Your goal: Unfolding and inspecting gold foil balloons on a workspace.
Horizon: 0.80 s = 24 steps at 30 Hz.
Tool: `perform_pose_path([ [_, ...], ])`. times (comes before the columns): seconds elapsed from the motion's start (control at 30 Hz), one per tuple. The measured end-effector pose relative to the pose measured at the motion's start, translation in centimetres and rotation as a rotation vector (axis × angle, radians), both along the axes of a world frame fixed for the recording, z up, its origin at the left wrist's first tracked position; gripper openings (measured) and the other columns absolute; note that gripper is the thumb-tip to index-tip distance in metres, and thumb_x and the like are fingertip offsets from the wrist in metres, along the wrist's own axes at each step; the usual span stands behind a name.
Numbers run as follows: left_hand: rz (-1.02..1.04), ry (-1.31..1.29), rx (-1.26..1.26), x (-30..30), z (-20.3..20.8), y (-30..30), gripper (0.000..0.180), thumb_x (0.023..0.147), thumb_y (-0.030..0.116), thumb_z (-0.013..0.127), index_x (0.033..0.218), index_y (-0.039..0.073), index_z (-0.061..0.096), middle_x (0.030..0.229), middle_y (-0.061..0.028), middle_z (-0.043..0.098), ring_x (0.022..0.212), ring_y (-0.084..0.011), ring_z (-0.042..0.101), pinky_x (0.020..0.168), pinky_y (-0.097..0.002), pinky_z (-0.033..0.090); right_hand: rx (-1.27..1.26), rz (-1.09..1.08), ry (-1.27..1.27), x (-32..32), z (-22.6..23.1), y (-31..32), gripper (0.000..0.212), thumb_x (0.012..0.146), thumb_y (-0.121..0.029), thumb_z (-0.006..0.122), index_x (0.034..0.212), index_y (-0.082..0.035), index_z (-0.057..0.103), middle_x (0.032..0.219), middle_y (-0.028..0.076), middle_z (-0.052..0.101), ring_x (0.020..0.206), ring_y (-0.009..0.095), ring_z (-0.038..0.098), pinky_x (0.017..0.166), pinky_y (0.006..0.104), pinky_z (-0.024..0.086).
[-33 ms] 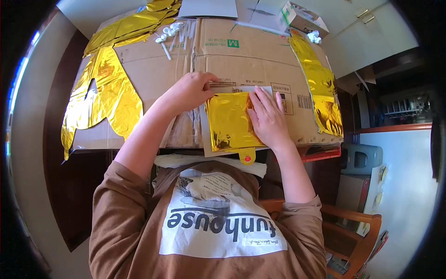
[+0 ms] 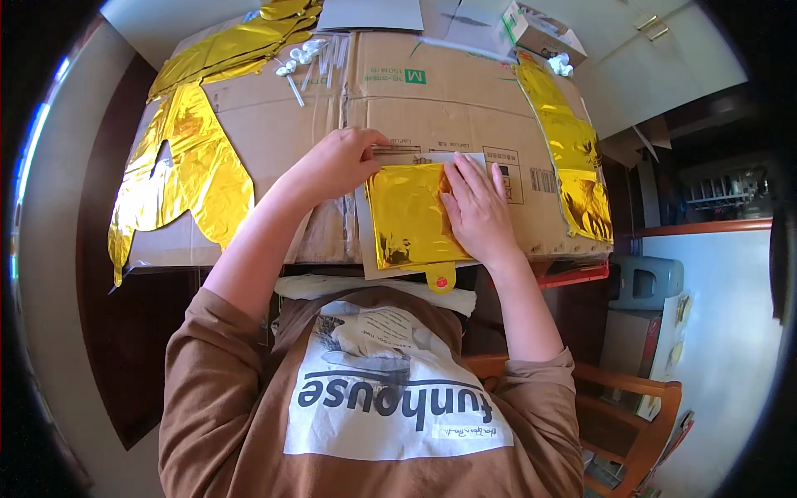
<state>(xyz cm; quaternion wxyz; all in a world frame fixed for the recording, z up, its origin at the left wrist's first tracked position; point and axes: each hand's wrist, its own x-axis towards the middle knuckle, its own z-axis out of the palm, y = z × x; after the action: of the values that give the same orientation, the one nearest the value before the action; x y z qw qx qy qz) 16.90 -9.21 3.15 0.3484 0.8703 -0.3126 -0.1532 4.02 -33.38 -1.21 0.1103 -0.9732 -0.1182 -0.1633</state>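
Note:
A gold foil balloon [image 2: 411,216], folded into a near square, lies on a grey-white card [image 2: 366,241]. Its round tab with a red dot [image 2: 441,280] hangs past the card's near edge. My left hand [image 2: 344,162] is closed at the far left corner of the foil, thumb and fingers pinching there; the exact grip is partly hidden. Flat across the foil's right side rests my right hand [image 2: 480,209], its fingers stretched out toward the far edge and holding nothing. Both lie over the large cardboard box [image 2: 282,149] that serves as the work surface.
An unfolded gold foil balloon [image 2: 187,158] spreads over the left side, with more foil [image 2: 224,58] behind it. Clear straws [image 2: 332,66] and white ribbon bundles [image 2: 303,56] lie at the back. Another gold foil strip [image 2: 569,153] and an open small box [image 2: 544,35] occupy the right.

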Motion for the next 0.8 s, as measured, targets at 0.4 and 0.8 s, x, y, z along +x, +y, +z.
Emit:
perform_pose_path([
  [0.4, -0.167, -0.490, -0.146, -5.7, -1.8, 1.6, 0.031, 0.085, 0.014, 0.073, 0.114, 0.007, 0.067, 0.114, -0.0123, 0.062, 0.110, -0.0321, 0.059, 0.099, -0.0440, 0.045, 0.015, -0.019, 0.005, 0.1, -0.3, 0.1, 0.044, 0.096, -0.025, 0.061, 0.134, -0.002, 0.057, 0.144, 0.016, 0.052, 0.137, 0.031, 0.045, 0.118, 0.0560, 0.026],
  [0.8, 0.056, -0.162, -0.301, -3.4, -1.2, 3.7, 0.026, 0.092, 0.005, 0.061, 0.117, 0.002, 0.067, 0.112, -0.0167, 0.069, 0.100, -0.0325, 0.068, 0.089, -0.0379, 0.054, 0.081, 0.002, 0.006, 0.0, -0.2, 0.0, 0.045, 0.097, -0.025, 0.060, 0.136, -0.002, 0.056, 0.145, 0.016, 0.052, 0.137, 0.031, 0.046, 0.117, 0.0559, 0.028],
])
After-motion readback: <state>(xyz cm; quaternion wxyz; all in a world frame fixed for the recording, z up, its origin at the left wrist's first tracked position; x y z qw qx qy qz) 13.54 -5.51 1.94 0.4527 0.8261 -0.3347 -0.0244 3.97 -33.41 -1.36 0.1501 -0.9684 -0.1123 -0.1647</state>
